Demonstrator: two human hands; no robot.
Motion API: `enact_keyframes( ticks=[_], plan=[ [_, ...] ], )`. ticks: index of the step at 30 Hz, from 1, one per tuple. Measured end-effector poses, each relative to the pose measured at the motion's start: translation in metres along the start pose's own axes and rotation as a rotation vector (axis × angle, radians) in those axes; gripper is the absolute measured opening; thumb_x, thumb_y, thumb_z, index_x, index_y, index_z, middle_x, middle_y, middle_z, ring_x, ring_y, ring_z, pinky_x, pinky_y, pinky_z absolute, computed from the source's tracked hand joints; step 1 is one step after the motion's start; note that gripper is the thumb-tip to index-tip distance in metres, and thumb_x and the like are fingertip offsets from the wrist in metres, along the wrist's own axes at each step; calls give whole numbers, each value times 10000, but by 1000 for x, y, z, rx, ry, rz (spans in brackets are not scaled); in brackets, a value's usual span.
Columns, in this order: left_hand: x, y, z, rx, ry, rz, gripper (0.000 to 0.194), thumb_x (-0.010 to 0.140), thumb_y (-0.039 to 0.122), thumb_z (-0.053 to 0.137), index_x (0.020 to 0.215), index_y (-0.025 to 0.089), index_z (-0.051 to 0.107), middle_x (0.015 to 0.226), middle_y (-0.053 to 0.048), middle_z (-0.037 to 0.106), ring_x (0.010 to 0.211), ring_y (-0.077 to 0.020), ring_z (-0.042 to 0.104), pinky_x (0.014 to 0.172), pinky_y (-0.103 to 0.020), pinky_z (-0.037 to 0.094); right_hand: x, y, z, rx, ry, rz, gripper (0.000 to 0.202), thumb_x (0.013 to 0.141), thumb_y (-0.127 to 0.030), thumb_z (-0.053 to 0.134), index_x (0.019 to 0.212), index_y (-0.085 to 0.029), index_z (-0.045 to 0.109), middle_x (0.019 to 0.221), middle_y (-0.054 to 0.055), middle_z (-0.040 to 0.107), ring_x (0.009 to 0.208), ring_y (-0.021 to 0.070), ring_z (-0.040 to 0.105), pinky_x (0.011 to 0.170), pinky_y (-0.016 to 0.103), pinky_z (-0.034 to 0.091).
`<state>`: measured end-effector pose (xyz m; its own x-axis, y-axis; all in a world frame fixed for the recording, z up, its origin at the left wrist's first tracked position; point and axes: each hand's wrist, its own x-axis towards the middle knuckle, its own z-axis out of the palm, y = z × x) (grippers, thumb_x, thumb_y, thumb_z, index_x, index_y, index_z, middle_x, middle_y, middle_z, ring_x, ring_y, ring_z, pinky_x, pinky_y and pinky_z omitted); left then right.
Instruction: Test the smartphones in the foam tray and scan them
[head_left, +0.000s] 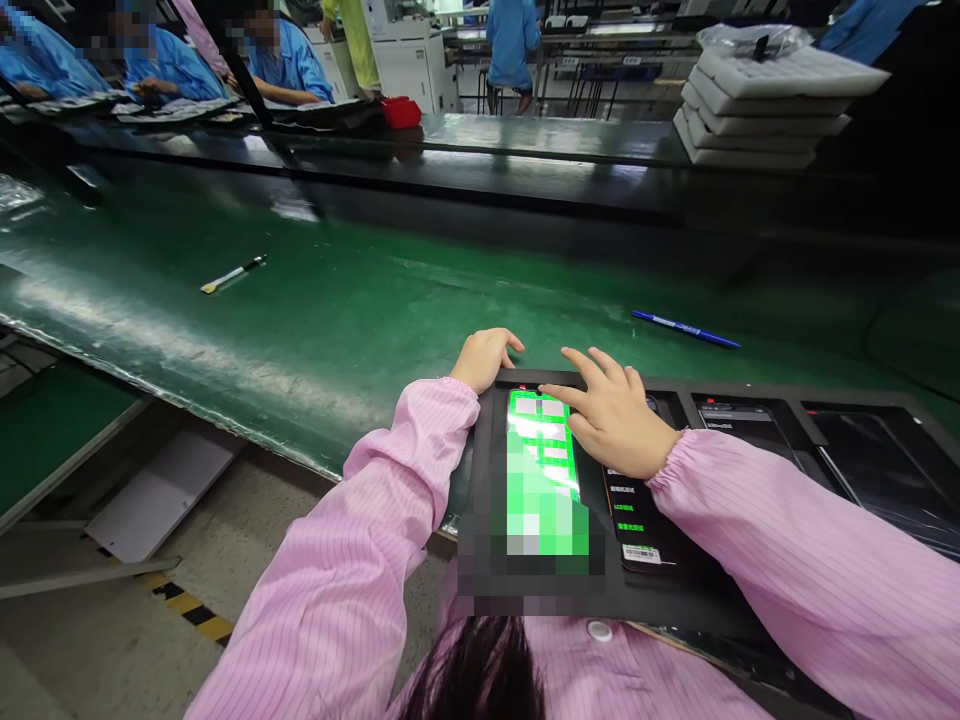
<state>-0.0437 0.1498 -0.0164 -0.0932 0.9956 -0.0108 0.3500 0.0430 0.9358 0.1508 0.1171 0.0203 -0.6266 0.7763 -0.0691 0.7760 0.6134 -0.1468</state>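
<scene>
A black tray (487,480) with several slots lies at the table's front edge, close to my body. In its left slot is a smartphone (547,455) whose lit screen shows green with pale rectangles; its lower part is blurred out. My left hand (484,358) rests at the tray's far left corner, fingers loosely bent and apart. My right hand (619,415) has its fingers spread, the index fingertip at the top right of the lit phone. Partly under that hand sits a second phone (630,510) showing a text list. Further right lies a third phone (739,415).
A dark fourth phone (877,455) is in the right slot. On the green table (360,330) lie a blue pen (686,329) and a small brush (232,274). Stacked white foam trays (765,110) and a red container (401,112) stand beyond. Co-workers in blue sit at the far left.
</scene>
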Motion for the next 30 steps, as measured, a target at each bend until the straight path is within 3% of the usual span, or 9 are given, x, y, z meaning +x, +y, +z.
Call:
enact_keyframes(
  ticks=[4, 10, 17, 22, 30],
  plan=[
    [-1, 3, 0, 7, 7, -10, 327, 729, 274, 303, 673, 187, 614, 466, 14, 532, 606, -151, 546, 654, -252, 433, -17, 9, -9, 14, 89, -10, 476, 820, -160, 347, 1224, -277, 568, 1452, 82, 306, 1335, 365, 224, 984, 632, 292],
    [2, 0, 0, 9, 4, 4, 335, 729, 275, 304, 667, 187, 621, 461, 14, 529, 603, -152, 553, 672, -252, 436, -72, 33, -20, 31, 215, -99, 410, 845, -182, 330, 1143, -257, 602, 1407, 69, 382, 1311, 322, 301, 998, 592, 322],
    [4, -6, 2, -21, 28, 33, 330, 748, 264, 323, 660, 182, 630, 439, 18, 520, 555, -138, 542, 670, -246, 437, -120, 49, -7, 187, 244, -170, 289, 867, -184, 397, 1106, -225, 552, 1308, 82, 491, 1303, 259, 350, 1029, 497, 370],
    [3, -2, 2, -15, 34, 25, 331, 769, 233, 317, 654, 172, 622, 438, 16, 510, 569, -136, 547, 672, -241, 429, -125, 35, 5, 336, 266, -221, 259, 872, -187, 422, 1101, -229, 536, 1298, 82, 490, 1317, 247, 325, 1053, 488, 343],
    [0, 0, 2, -5, 52, 73, 324, 765, 224, 319, 644, 169, 615, 431, 21, 496, 567, -131, 532, 669, -234, 416, -104, 12, -2, 291, 233, -309, 206, 849, -209, 447, 1022, -202, 559, 1262, 112, 539, 1290, 275, 372, 1061, 536, 284]
  ],
)
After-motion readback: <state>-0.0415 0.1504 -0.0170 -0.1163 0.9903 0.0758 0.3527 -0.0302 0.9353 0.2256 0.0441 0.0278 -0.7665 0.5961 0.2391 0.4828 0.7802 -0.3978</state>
